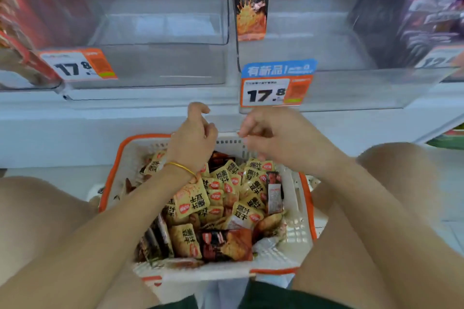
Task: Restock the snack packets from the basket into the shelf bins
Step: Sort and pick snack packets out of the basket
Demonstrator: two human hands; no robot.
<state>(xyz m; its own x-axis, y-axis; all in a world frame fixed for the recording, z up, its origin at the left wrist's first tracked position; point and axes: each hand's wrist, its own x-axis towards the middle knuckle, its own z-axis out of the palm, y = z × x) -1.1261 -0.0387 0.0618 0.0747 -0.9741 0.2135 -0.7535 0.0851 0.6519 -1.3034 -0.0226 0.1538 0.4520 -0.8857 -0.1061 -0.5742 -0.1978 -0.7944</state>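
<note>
The left grip (193, 138) and right grip (273, 138) are bare. So are the left forearm (113, 221) and right forearm (364, 195), uncovered from the wrists back to the lower corners of the view. A thin gold-coloured bracelet (179, 166) circles the left wrist, a slim band with a slight shine. Along the bottom edge are dark green shorts (288, 298), seen as two patches of plain cloth, and the legs are bare from there to the left knee (32, 198) and right knee (401, 165).
</note>
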